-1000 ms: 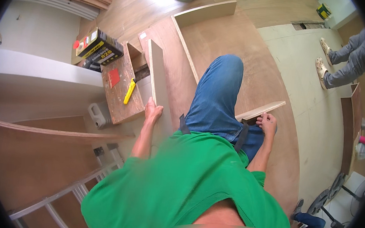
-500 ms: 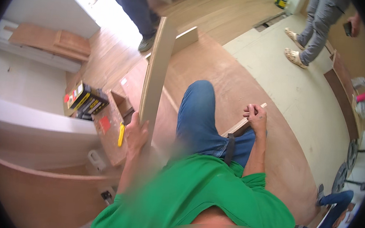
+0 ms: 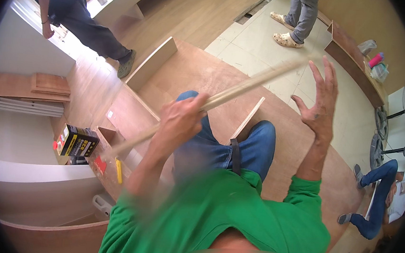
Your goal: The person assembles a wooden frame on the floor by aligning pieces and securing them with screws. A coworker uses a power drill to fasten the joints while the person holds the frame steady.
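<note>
The person in the green shirt is kneeling on a large plywood sheet (image 3: 206, 74) spread over the floor, and everything else is placed here in relation to that sheet.

The left hand (image 3: 180, 120) is closing fully around a long, thin wooden board (image 3: 243, 88), fingers wrapped over its edge near the middle of its length. The board is being held up over the sheet, slanting from low on the person's left to high on the right and blurred by motion. Gripping near the middle is probably what is letting one hand balance such a long piece.

The right hand (image 3: 319, 100) is holding nothing. It is raised above the sheet's right side with the fingers spread wide, just under the board's upper end but not touching it, and looks poised to catch or steady that end.

A second narrow strip (image 3: 248, 117) is lying flat on the sheet beside the person's knee. A short board (image 3: 151, 63) is standing on edge along the sheet's far left border.

Just off the sheet's left edge, an open wooden tray (image 3: 108, 140) is holding small items, with a yellow-and-black box (image 3: 75, 141) beside it and a yellow utility knife (image 3: 118, 171) nearby, all within easy reach.

Other people are standing beyond the far side of the sheet, and one more is sitting off its right edge.
</note>
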The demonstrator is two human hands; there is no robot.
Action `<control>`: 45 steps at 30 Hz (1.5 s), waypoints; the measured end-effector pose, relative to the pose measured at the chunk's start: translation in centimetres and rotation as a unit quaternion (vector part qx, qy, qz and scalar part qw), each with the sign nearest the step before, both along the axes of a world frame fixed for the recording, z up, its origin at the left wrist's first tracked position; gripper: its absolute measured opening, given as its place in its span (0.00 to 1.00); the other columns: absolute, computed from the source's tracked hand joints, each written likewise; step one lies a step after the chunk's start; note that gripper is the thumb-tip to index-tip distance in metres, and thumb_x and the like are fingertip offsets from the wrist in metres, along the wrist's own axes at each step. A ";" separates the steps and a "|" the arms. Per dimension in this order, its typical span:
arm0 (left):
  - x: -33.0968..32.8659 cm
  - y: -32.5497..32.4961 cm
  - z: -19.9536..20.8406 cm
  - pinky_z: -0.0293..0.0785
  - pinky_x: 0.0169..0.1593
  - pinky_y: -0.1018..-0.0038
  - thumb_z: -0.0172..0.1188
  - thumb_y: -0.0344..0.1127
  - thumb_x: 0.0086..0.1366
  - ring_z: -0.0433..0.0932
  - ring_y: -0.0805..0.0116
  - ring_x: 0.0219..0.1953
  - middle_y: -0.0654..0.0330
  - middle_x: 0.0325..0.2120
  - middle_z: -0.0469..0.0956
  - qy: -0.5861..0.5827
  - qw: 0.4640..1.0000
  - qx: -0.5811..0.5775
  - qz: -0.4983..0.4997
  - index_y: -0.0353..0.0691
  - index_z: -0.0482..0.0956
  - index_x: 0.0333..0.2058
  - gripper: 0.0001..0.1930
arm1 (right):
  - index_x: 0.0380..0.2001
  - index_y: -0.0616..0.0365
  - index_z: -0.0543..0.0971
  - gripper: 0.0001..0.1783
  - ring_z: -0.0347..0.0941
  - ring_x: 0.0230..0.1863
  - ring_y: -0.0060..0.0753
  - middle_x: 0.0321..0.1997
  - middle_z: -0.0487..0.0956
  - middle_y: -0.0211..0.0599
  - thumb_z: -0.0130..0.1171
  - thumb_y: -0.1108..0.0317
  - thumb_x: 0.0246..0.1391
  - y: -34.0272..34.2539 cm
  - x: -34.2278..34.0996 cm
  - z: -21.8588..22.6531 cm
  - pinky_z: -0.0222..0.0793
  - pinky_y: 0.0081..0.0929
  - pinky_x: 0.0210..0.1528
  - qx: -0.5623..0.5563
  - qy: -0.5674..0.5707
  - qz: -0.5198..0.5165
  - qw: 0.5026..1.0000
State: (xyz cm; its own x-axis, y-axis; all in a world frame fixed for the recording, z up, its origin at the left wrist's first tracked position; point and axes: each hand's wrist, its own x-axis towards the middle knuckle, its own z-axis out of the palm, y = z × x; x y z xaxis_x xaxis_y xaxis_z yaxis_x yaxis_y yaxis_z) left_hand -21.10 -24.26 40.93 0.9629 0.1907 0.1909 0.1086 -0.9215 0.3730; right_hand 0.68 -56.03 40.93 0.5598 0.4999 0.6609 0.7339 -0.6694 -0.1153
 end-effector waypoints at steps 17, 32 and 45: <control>23.9 3.4 -11.6 0.67 0.72 0.48 0.71 0.34 0.67 0.77 0.53 0.68 0.54 0.65 0.80 -0.075 0.995 0.061 -0.025 0.53 0.85 0.60 0.23 | 0.54 0.47 0.88 0.28 0.88 0.42 0.59 0.36 0.89 0.53 0.68 0.38 0.63 -0.7 6.7 -21.8 0.82 0.50 0.42 -0.080 0.296 -0.165 0.937; 7.4 -6.5 -32.3 0.78 0.65 0.51 0.65 0.53 0.74 0.82 0.36 0.60 0.35 0.57 0.83 0.394 0.877 -0.269 0.049 0.37 0.74 0.70 0.34 | 0.59 0.46 0.86 0.27 0.88 0.50 0.54 0.48 0.90 0.49 0.68 0.43 0.65 15.9 20.8 -38.1 0.83 0.52 0.52 -0.136 0.460 -0.057 0.876; 5.8 -3.3 -24.6 0.84 0.55 0.55 0.64 0.42 0.74 0.88 0.43 0.50 0.42 0.47 0.88 0.335 0.922 -0.193 0.021 0.39 0.84 0.60 0.21 | 0.69 0.47 0.79 0.37 0.85 0.60 0.52 0.66 0.83 0.51 0.73 0.44 0.61 15.4 21.1 -39.7 0.79 0.48 0.62 -0.199 0.484 0.024 0.852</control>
